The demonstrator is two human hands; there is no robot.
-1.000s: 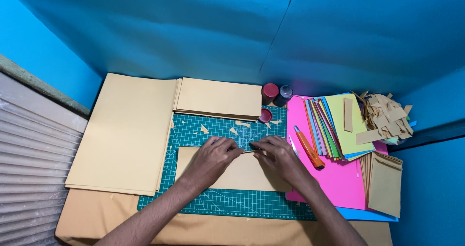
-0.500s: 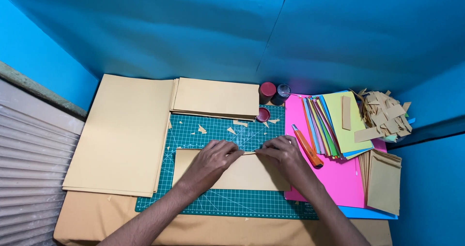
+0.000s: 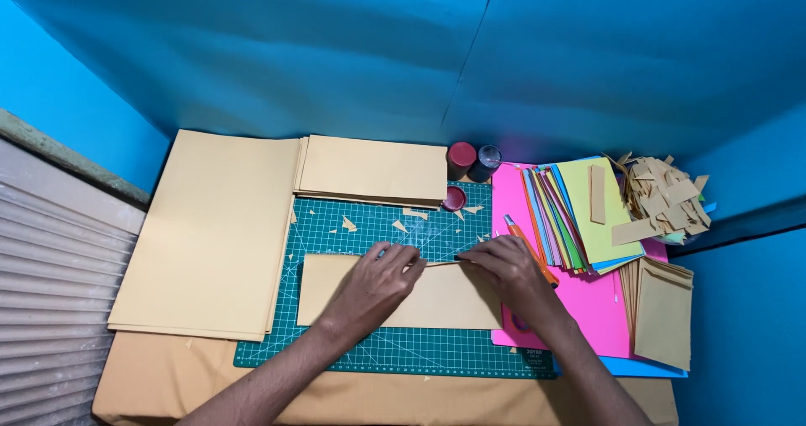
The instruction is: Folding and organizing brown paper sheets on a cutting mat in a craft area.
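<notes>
A tan folded paper piece point(image 3: 437, 296) lies on the green cutting mat point(image 3: 378, 346). My left hand point(image 3: 378, 279) presses on the paper's upper edge near its middle, fingers curled. My right hand point(image 3: 508, 271) pinches the same upper edge just to the right, its fingertips almost meeting those of the left hand. An orange craft knife point(image 3: 527, 245) lies just beyond my right hand, on the edge of a pink sheet point(image 3: 588, 317).
A large tan sheet point(image 3: 214, 233) lies at the left and a tan stack point(image 3: 374, 170) at the back. Two small jars point(image 3: 473, 159) and a red lid point(image 3: 454, 198) stand behind the mat. Coloured paper point(image 3: 579, 216), tan scraps point(image 3: 663, 195) and tan envelopes point(image 3: 663, 313) are at the right.
Both hands have stayed on the tan paper's upper edge, with only small shifts of the fingers along it. The camera view moved slightly.
</notes>
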